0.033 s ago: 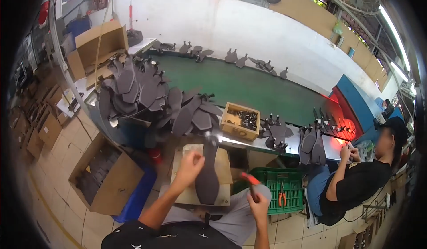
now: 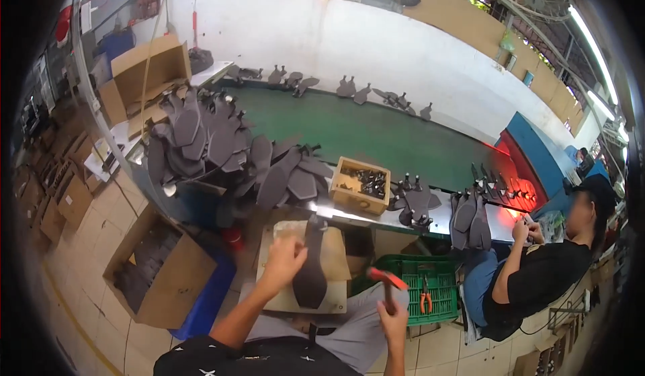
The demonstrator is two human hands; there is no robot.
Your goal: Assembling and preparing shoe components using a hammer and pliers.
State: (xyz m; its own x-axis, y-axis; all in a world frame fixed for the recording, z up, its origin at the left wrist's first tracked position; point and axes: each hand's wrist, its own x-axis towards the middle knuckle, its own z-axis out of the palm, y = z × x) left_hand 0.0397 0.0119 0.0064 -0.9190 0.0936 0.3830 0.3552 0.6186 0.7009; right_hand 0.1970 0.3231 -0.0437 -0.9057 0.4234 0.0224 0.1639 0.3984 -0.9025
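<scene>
R hand (image 2: pixel 392 319): grip closed round the handle of a red-headed hammer (image 2: pixel 388 279), head up over the R thigh, well apart from the work. L hand (image 2: pixel 287 262): fingers loosely curled above the board, just beside the L edge of the sole; blurred, so can't tell if its grip is open, closed on something small, or touching the sole.

Dark grey sole (image 2: pixel 311 275) lies lengthwise on a pale work board (image 2: pixel 338 288) in front of the person, broad end nearest the body, narrow end w/ its small fitting (image 2: pixel 317 223) away, toward the counter (image 2: pixel 390 131).

To do it well, IMO: press the sole flat on the board w/ the L hand before any blow, so it can't skid or bounce. L fingertips should be off the strike spot, esp. near the fitting. Bring the hammer head down square, short light taps; a tilted face could dent the sole. Check the fitting's straight b/w taps. Small-parts box (image 2: pixel 361 204) is on the counter edge, within easy reach; pliers (image 2: pixel 426 300) in the green crate (image 2: pixel 396 268), R side, prob. handy for a bent pc.
</scene>
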